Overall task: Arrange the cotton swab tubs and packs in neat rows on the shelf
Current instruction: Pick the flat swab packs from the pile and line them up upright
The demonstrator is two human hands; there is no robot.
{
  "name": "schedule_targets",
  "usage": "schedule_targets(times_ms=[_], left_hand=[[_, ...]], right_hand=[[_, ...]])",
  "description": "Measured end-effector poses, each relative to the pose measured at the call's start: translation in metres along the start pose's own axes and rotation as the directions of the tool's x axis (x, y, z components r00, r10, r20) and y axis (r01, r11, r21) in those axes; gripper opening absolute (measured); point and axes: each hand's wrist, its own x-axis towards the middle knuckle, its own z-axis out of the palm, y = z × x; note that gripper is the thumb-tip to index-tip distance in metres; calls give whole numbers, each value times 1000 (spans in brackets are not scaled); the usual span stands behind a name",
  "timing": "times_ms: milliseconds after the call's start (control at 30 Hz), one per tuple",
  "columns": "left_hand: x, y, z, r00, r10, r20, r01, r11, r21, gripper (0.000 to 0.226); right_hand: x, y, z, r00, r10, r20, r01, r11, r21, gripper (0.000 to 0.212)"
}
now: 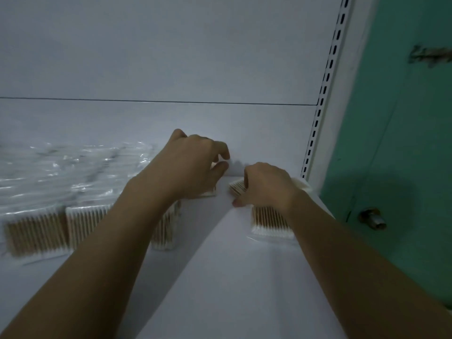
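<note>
Cotton swab packs lie flat on the white shelf point(232, 277), wrapped in clear film, with their wooden sticks running front to back. Nearest the camera, two bare forearms come in from the bottom edge and stretch up toward the back of the shelf.

In the front row on the left, the first pack point(34, 236) and the second pack point(85, 223) sit side by side and touch. The third pack point(166, 231) is just to their right, partly covered by the left forearm. Across a bare strip of shelf, the right front pack point(269, 223) lies partly under the right wrist.

Farther in, the right hand point(266, 187) is palm down on the back pack point(237, 187). Its fingers curl over the pack's far side and the thumb tip meets the shelf on the near side, so it grips that pack. The left hand point(193, 165) arches, knuckles up, over a small pack edge point(210, 193). Its thumb and forefinger are bent close together; whether they hold anything cannot be told.

Behind the left row, glossy wrap point(73, 167) from more packs is blurred. A pale rounded object point(303, 185) sits in the back right corner, too hidden to identify. Beyond stand the white back panel point(159, 57), a slotted upright point(325, 89) and a green wall point(403, 143) with a metal bolt point(373, 218).
</note>
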Motion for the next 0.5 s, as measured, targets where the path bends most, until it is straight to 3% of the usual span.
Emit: schedule_targets(times_ms=[67, 133, 200, 267, 367, 500], left_hand=[[2, -11, -7, 999, -7, 48, 7, 1000, -10, 29], [1, -20, -11, 997, -15, 76, 18, 999, -35, 30], [-2, -32, -12, 997, -40, 63, 44, 997, -69, 32], [-8, -41, -10, 997, -78, 26, 81, 992, -95, 37], [-14, -47, -8, 991, -95, -95, 86, 991, -99, 48], [-23, -39, -11, 976, -146, -163, 95, 953, -287, 53]], right_hand=[[-1, 0, -4, 999, 34, -18, -33, 998, 59, 42], [-2, 4, -17, 990, 119, -82, -93, 959, 266, 33], [-2, 9, -35, 961, 230, -154, -105, 817, 567, 20], [-2, 8, -49, 953, 278, -121, -74, 600, 797, 17], [-2, 1, -62, 986, 136, -95, 39, 368, 929, 28], [-3, -25, -60, 988, 1, -154, 152, 155, 976, 31]])
